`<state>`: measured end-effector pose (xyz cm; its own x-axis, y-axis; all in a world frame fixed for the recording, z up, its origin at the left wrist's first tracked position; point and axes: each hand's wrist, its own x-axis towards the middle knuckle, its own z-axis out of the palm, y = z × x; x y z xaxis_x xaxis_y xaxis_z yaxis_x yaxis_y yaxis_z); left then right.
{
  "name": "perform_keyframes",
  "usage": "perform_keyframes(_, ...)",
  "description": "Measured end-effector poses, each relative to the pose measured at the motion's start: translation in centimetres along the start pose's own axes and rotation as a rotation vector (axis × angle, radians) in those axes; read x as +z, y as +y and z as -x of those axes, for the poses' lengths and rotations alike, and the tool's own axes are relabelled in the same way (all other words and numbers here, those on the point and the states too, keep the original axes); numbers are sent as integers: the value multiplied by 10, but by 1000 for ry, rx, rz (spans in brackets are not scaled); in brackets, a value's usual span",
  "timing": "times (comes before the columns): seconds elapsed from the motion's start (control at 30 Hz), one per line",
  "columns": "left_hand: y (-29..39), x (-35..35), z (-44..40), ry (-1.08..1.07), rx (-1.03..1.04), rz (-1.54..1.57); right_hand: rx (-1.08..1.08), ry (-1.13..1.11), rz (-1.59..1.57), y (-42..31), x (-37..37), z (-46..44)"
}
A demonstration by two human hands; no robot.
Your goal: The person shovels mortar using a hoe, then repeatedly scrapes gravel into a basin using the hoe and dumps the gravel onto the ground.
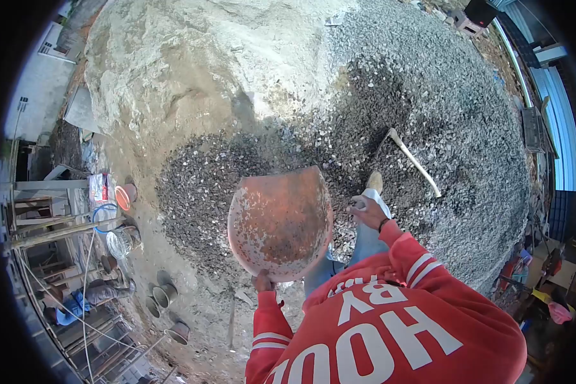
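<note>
My left hand is closed on the near rim of a large worn reddish pan, scoop-shaped with one straight edge. The pan is tilted over the gravel, its inside dusty with peeling patches. My right hand is beside my right knee, clear of the pan, with its fingers apart and nothing visible in them. Beyond that hand a hoe lies on dark gravel, its pale wooden handle slanting toward me. The hoe's head is hard to make out against the stones.
A grey gravel heap spreads right and ahead, next to a pale sand mound. Leftward are an orange bucket, several dark buckets, wooden poles and another person in blue. Corrugated sheets stand far right.
</note>
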<state>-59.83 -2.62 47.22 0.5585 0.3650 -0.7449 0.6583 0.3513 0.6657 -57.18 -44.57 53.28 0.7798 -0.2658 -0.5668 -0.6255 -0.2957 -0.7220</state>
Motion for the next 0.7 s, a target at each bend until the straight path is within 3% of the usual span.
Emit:
perform_keyframes(0.07,-28,-1,-21,47,67,-128,76,283,81,51,-58,-15)
perform_keyframes(0.13,-39,10,-19,182,-20,-261,171,466,114,135,-111,-47)
perform_keyframes(0.17,-43,19,-16,224,-25,-291,243,711,247,193,-126,-67)
perform_keyframes(0.23,-54,31,-12,274,-67,-287,546,569,217,221,-185,-83)
perform_keyframes(0.27,-58,36,-14,279,-101,-256,538,518,349,285,-199,-109)
perform_keyframes(0.37,-62,93,3,312,-127,-322,767,304,500,339,-252,-165)
perform_keyframes(0.4,-55,132,21,347,-117,-423,804,203,457,341,-270,-183)
perform_keyframes(0.43,-57,162,20,366,-103,-458,763,139,502,395,-277,-211)
perform_keyframes(0.47,-69,189,19,355,-35,-410,706,243,620,446,-271,-235)
perform_keyframes(0.5,-89,213,9,342,31,-355,795,202,606,456,-281,-263)
perform_keyframes(0.53,-101,233,-6,293,-21,-434,884,96,608,468,-291,-292)
perform_keyframes(0.6,-134,289,-39,241,14,-383,878,123,677,536,-281,-340)
perform_keyframes(0.67,-150,361,-65,173,-66,-618,886,-25,687,591,-277,-376)
perform_keyframes(0.7,-172,396,-80,226,-26,-532,867,75,800,619,-262,-386)
